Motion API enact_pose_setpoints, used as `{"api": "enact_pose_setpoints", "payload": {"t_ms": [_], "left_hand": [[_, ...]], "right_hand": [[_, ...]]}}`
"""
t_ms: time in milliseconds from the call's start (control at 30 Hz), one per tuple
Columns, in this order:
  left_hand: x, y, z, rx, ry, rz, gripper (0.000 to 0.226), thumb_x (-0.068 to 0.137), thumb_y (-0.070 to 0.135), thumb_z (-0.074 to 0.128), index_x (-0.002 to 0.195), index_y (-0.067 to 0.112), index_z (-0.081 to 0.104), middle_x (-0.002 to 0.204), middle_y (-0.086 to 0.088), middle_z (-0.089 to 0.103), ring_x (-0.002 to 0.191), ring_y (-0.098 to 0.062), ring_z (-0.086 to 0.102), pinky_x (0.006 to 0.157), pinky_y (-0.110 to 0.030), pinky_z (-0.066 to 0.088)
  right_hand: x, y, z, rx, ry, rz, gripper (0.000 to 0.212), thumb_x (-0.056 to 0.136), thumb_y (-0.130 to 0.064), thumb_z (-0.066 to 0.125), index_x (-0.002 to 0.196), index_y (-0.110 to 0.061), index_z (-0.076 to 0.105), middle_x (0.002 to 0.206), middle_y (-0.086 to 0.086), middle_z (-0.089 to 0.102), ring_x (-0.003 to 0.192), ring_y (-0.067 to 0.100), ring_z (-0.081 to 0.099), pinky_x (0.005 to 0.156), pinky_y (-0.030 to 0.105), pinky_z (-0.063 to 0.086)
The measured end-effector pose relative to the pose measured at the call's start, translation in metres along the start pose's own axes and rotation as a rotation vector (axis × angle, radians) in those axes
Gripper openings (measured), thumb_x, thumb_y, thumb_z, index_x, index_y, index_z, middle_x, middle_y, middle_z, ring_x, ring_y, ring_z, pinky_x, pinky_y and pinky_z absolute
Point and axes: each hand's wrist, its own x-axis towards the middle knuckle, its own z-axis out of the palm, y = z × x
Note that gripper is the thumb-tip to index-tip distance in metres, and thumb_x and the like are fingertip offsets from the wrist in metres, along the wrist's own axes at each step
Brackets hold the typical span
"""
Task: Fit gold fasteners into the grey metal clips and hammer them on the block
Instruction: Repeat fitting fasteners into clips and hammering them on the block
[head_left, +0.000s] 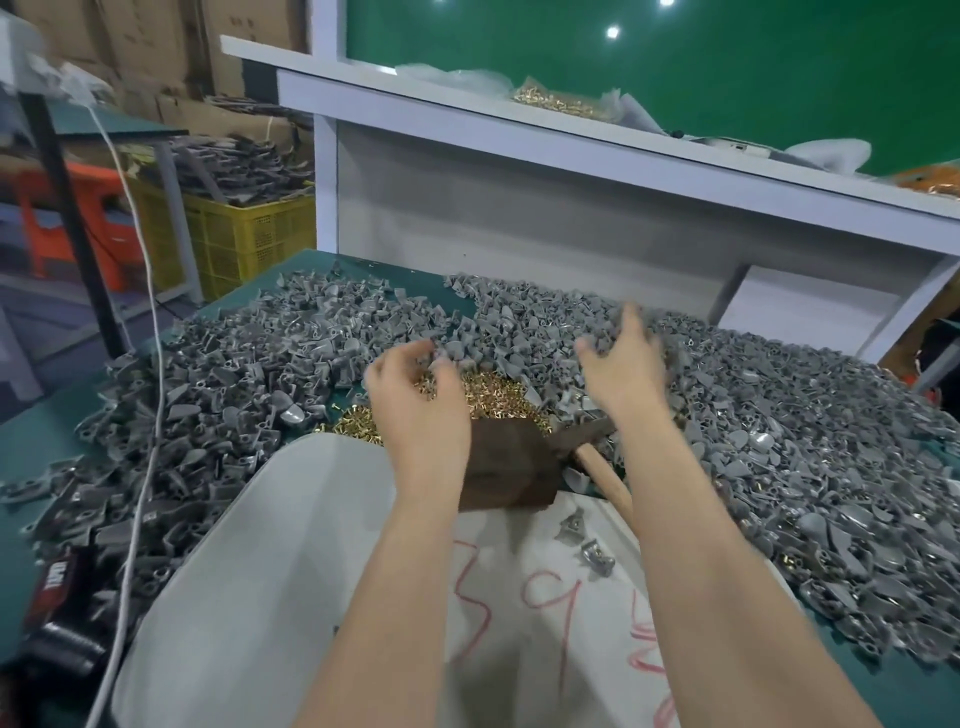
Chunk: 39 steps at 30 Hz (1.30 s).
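A big heap of grey metal clips (270, 374) covers the green table. Gold fasteners (498, 397) lie in a small pile in the middle, just beyond a rusty brown block (511, 467). My left hand (415, 395) hovers over the gold pile with fingers curled and several gold fasteners in its grasp. My right hand (623, 358) reaches into the grey clips behind the block, fingers spread and bent; whether it holds a clip is unclear. A hammer (597, 457) with a wooden handle lies to the right of the block, partly under my right forearm.
A white sack (291, 571) with red writing covers the near table, with two loose clips (587, 540) on it. A white cable (140, 415) runs down the left. A white shelf (571, 135) holds bags of gold fasteners. A yellow crate (244, 244) stands at the back left.
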Motion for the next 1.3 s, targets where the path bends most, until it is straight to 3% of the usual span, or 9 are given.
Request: {"api": "enact_pose_setpoints", "payload": {"t_ms": [67, 200, 333, 533, 867, 967, 1067, 1200, 1300], "left_hand": [[0.007, -0.003, -0.006, -0.207, 0.156, -0.103, 0.020, 0.092, 0.011, 0.051, 0.096, 0.031, 0.053, 0.121, -0.005, 0.051, 0.093, -0.005, 0.055, 0.084, -0.020, 0.046], [0.021, -0.009, -0.015, -0.458, 0.402, -0.269, 0.021, 0.091, 0.005, 0.046, 0.103, 0.020, 0.054, 0.110, -0.003, 0.054, 0.074, 0.006, 0.054, 0.057, -0.003, 0.040], [0.029, -0.014, -0.022, -0.538, 0.503, -0.290, 0.021, 0.091, 0.002, 0.044, 0.102, 0.018, 0.051, 0.096, 0.004, 0.052, 0.057, 0.016, 0.053, 0.050, -0.002, 0.037], [0.030, -0.018, -0.021, -0.562, 0.525, -0.315, 0.023, 0.091, 0.003, 0.043, 0.106, 0.017, 0.053, 0.089, 0.009, 0.049, 0.048, 0.020, 0.047, 0.046, 0.000, 0.033], [0.025, -0.012, -0.020, -0.522, 0.484, -0.268, 0.023, 0.091, 0.000, 0.043, 0.105, 0.017, 0.051, 0.121, -0.008, 0.048, 0.069, 0.013, 0.057, 0.053, 0.001, 0.037], [0.025, -0.014, -0.019, -0.396, 0.376, -0.212, 0.028, 0.088, 0.001, 0.049, 0.107, 0.022, 0.053, 0.127, -0.006, 0.050, 0.083, -0.003, 0.053, 0.062, -0.005, 0.041], [0.020, -0.014, -0.012, -0.206, 0.130, -0.116, 0.035, 0.089, 0.003, 0.053, 0.116, 0.025, 0.058, 0.125, 0.002, 0.053, 0.086, 0.002, 0.055, 0.076, -0.010, 0.041], [0.009, -0.007, -0.004, -0.038, -0.242, 0.055, 0.024, 0.091, 0.007, 0.059, 0.113, 0.014, 0.065, 0.107, 0.001, 0.067, 0.094, -0.003, 0.061, 0.083, -0.011, 0.046], [0.005, -0.006, -0.001, 0.042, -0.339, 0.096, 0.018, 0.090, 0.015, 0.063, 0.108, 0.012, 0.066, 0.102, 0.000, 0.069, 0.099, -0.010, 0.063, 0.088, -0.021, 0.048]], "right_hand": [[-0.006, -0.017, 0.026, -0.140, -0.132, -0.131, 0.069, 0.095, -0.032, 0.052, 0.150, -0.034, 0.011, 0.157, 0.014, 0.014, 0.142, 0.034, 0.022, 0.115, 0.048, 0.023], [-0.038, -0.062, 0.087, -0.123, -0.427, -0.568, 0.034, 0.095, -0.018, 0.052, 0.129, -0.021, 0.057, 0.130, 0.002, 0.060, 0.114, 0.019, 0.058, 0.095, 0.029, 0.043], [-0.047, -0.092, 0.134, -0.302, -0.568, -0.604, 0.031, 0.092, -0.008, 0.051, 0.116, -0.022, 0.064, 0.122, 0.006, 0.062, 0.104, 0.025, 0.059, 0.092, 0.036, 0.049], [-0.040, -0.098, 0.152, -0.454, -0.471, -0.631, 0.021, 0.088, -0.004, 0.050, 0.105, -0.004, 0.063, 0.113, 0.013, 0.059, 0.099, 0.029, 0.057, 0.085, 0.036, 0.047], [-0.036, -0.095, 0.147, -0.334, -0.488, -0.559, 0.018, 0.089, -0.004, 0.052, 0.101, -0.005, 0.065, 0.102, 0.012, 0.066, 0.089, 0.025, 0.060, 0.078, 0.033, 0.050], [-0.030, -0.090, 0.119, -0.030, -0.440, -0.431, 0.010, 0.091, -0.009, 0.055, 0.093, -0.008, 0.065, 0.101, 0.003, 0.065, 0.089, 0.015, 0.058, 0.084, 0.030, 0.048], [-0.025, -0.074, 0.067, 0.224, -0.470, -0.367, 0.007, 0.090, -0.015, 0.061, 0.084, -0.017, 0.063, 0.087, 0.001, 0.066, 0.081, 0.014, 0.060, 0.083, 0.034, 0.052], [-0.028, -0.046, 0.012, 0.376, -0.569, -0.363, 0.010, 0.089, -0.014, 0.063, 0.081, -0.018, 0.065, 0.072, -0.004, 0.067, 0.060, 0.000, 0.059, 0.063, 0.018, 0.051], [-0.031, -0.032, 0.002, 0.460, -0.613, -0.316, 0.006, 0.089, -0.015, 0.063, 0.084, -0.017, 0.064, 0.068, -0.006, 0.068, 0.061, 0.001, 0.060, 0.064, 0.018, 0.050]]}}
